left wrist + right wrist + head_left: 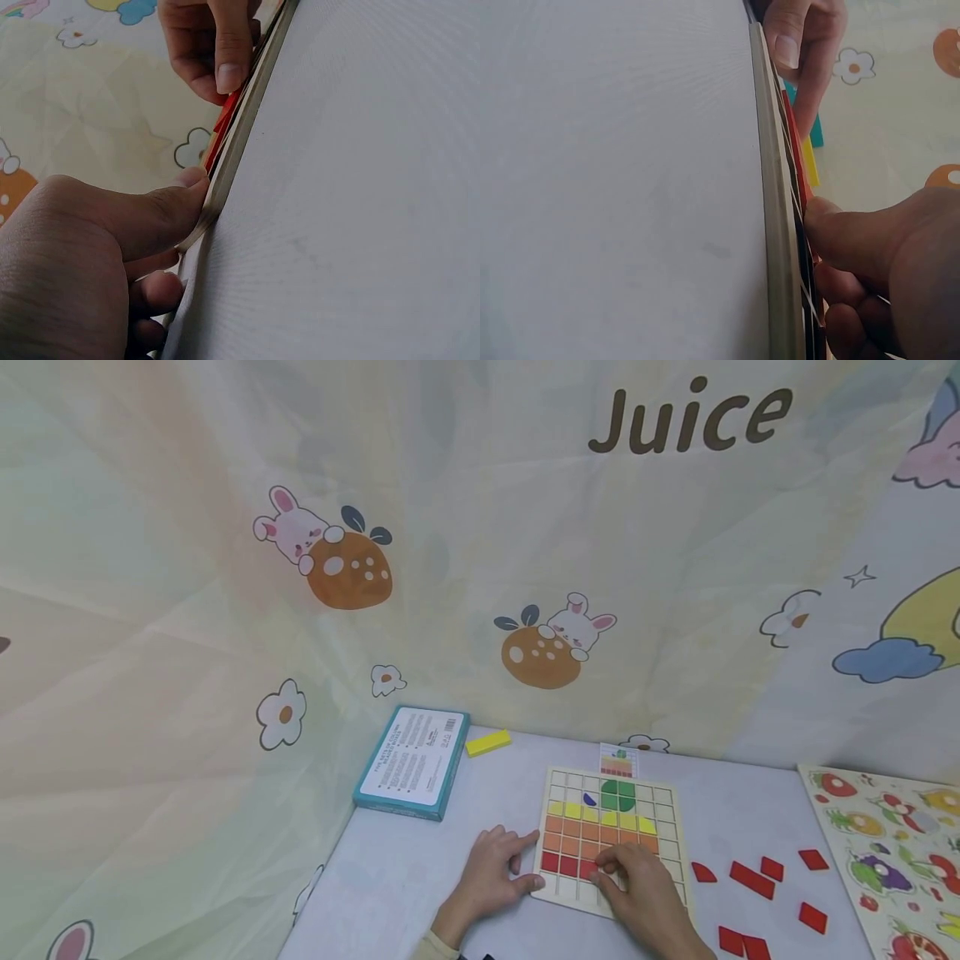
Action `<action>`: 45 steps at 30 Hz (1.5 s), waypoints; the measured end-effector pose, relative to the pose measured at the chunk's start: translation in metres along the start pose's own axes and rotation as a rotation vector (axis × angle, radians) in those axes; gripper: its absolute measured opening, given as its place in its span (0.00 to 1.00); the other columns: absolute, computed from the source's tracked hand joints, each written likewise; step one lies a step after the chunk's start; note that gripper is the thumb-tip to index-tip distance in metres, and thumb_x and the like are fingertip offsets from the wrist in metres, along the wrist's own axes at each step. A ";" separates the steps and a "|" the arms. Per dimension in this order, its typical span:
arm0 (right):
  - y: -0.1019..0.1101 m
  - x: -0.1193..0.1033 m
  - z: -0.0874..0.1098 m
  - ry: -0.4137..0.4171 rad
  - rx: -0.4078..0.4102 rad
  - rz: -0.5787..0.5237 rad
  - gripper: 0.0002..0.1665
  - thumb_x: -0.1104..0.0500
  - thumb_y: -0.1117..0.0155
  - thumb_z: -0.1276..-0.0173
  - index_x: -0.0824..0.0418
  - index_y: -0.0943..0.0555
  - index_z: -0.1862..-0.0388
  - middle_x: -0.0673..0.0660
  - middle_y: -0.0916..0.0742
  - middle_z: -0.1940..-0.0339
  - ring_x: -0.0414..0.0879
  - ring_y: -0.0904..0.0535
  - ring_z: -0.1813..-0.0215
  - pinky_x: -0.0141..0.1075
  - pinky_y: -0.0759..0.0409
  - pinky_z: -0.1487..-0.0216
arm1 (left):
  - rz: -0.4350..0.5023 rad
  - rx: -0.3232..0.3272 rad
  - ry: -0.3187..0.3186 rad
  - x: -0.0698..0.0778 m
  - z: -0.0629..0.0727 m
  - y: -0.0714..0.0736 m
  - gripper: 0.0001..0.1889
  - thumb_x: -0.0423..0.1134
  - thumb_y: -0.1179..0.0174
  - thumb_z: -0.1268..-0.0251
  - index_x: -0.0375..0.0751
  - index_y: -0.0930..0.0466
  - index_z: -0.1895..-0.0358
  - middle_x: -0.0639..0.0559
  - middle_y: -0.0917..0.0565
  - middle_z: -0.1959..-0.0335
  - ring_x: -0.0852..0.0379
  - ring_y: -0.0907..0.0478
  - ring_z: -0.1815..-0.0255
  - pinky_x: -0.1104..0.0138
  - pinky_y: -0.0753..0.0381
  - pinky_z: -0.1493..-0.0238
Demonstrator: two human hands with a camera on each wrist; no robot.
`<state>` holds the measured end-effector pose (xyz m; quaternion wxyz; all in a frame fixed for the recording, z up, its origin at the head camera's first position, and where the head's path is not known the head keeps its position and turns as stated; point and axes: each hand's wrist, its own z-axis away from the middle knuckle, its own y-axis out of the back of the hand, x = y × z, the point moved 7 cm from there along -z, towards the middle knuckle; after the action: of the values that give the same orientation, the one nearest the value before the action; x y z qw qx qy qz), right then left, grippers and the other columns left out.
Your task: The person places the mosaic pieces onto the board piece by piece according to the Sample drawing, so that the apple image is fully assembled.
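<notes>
On the table lies a pale wooden grid board filled with rows of red, orange and yellow tiles, plus green pieces and a small blue piece. My left hand rests at its left edge, thumb and index finger extended against the rim. Over the lower rows, my right hand pinches a red tile with thumb and index finger, at the right end of the red row. In the left wrist view, red tiles show edge-on between both hands. The right hand covers some cells.
Several loose red pieces lie right of the board. A fruit-picture board is farther right. Behind stand a small pattern card, a yellow block and a teal-edged box. A printed curtain closes off the back.
</notes>
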<state>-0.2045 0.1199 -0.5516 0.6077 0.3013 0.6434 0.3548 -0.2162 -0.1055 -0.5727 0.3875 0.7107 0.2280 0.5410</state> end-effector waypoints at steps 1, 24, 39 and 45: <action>0.000 0.000 0.000 -0.003 -0.002 -0.001 0.10 0.54 0.18 0.37 0.50 0.12 0.60 0.43 0.17 0.67 0.40 0.27 0.61 0.35 0.24 0.58 | 0.001 -0.002 0.002 0.000 0.000 0.000 0.34 0.56 0.23 0.42 0.55 0.17 0.31 0.70 0.31 0.78 0.72 0.40 0.68 0.71 0.39 0.59; 0.005 0.001 0.000 0.020 0.002 0.034 0.10 0.51 0.16 0.40 0.47 0.08 0.60 0.41 0.14 0.64 0.38 0.25 0.59 0.42 0.19 0.50 | 0.014 -0.003 -0.001 0.001 -0.001 -0.002 0.34 0.57 0.23 0.42 0.56 0.17 0.31 0.70 0.32 0.77 0.71 0.40 0.67 0.72 0.40 0.60; 0.056 0.056 0.013 -0.180 -0.128 -0.062 0.30 0.42 0.16 0.41 0.56 0.10 0.46 0.50 0.10 0.52 0.45 0.20 0.53 0.48 0.14 0.48 | -0.009 0.001 -0.023 0.002 -0.004 -0.006 0.34 0.58 0.24 0.42 0.56 0.17 0.31 0.70 0.31 0.77 0.71 0.40 0.67 0.72 0.39 0.60; 0.071 0.119 0.034 -0.235 -0.287 0.006 0.48 0.30 0.17 0.52 0.60 0.14 0.40 0.50 0.11 0.50 0.47 0.20 0.51 0.56 0.15 0.46 | 0.004 -0.011 -0.015 0.001 -0.005 -0.007 0.34 0.58 0.24 0.42 0.56 0.17 0.30 0.71 0.31 0.77 0.72 0.40 0.68 0.71 0.39 0.60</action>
<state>-0.1834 0.2604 -0.5613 0.7145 0.2526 0.5098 0.4072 -0.2197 -0.0993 -0.5773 0.3922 0.7129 0.2208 0.5378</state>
